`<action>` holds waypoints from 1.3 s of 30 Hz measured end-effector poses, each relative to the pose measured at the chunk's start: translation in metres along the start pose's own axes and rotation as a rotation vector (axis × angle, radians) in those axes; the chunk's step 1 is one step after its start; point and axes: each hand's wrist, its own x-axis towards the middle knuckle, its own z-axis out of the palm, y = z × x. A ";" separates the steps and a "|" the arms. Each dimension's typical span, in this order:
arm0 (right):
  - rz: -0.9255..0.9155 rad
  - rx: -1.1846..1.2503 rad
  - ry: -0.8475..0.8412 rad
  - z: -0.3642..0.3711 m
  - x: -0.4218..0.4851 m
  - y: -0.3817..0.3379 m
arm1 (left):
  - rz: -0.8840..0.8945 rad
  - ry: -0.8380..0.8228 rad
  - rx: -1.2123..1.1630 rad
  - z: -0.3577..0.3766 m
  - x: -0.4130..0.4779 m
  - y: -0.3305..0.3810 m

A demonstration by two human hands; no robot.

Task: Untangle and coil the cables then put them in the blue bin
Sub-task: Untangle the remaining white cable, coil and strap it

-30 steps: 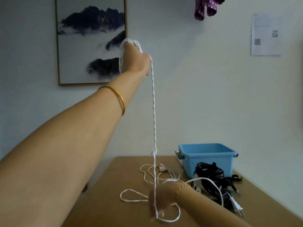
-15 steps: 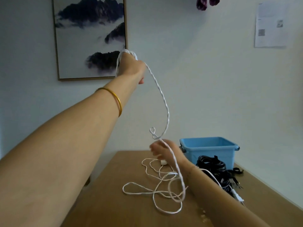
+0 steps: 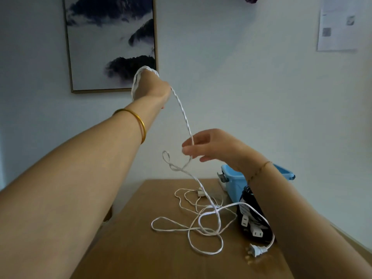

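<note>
Right hand (image 3: 213, 147) risen, pinching white cable (image 3: 185, 117), left hand (image 3: 152, 87) gripping its coils

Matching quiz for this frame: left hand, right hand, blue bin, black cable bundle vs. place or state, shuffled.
1 left hand
2 right hand
3 blue bin
4 black cable bundle

a on the table, nearer than the bin
b raised, white cable looped round it
c pinching the hanging cable
d at the table's far right

Pairs: 1-b, 2-c, 3-d, 4-a

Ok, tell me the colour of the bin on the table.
The bin is light blue, seen in the head view.
</note>
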 end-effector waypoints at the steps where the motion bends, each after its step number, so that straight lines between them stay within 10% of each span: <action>1: 0.014 -0.089 0.018 0.006 0.002 0.000 | -0.009 -0.001 -0.010 0.000 0.001 -0.001; 16: 0.208 0.458 -0.081 0.047 0.017 0.031 | -0.088 -0.052 -0.039 -0.014 -0.010 -0.012; 25: -0.103 0.675 -0.710 0.030 0.044 -0.043 | -0.238 -0.228 -0.273 -0.042 -0.009 -0.024; 35: -0.373 -0.160 0.239 -0.014 0.050 -0.098 | -0.233 -0.197 -0.260 -0.034 -0.008 -0.025; 39: -0.129 -0.167 0.259 -0.029 0.050 -0.056 | -0.291 -0.276 -0.205 -0.017 -0.021 -0.023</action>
